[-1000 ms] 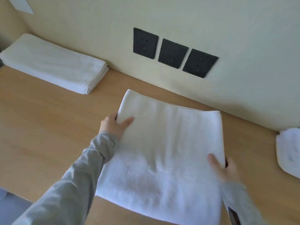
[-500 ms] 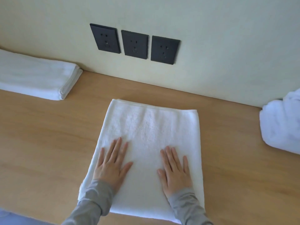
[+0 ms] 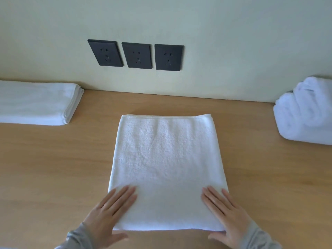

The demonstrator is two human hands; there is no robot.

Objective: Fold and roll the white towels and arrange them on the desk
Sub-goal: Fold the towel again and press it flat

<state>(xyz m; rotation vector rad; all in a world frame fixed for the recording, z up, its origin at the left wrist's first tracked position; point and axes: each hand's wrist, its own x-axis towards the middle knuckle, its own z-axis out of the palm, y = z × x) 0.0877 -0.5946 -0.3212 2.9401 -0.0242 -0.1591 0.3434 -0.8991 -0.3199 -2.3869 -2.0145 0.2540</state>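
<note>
Both hands, left hand (image 3: 106,218) and right hand (image 3: 228,216), are laid open on the folded towel (image 3: 167,169), yet unrolled; one rolled towel (image 3: 305,112) is already placed on the counter (image 3: 53,168).

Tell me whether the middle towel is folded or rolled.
Folded flat, not rolled: the white terry towel shows layered edges at its far side, lying flat on the wooden desk.

Both hands slid outward and back since half a second ago: left hand (image 3: 109,215) now flat on the near left corner of the towel (image 3: 167,169), right hand (image 3: 227,217) flat on the near right corner, thumbs off the near edge on the desk (image 3: 53,168). A second ago they gripped the towel's side edges. Towel middle now uncovered, lying flat and squarer to the wall.
</note>
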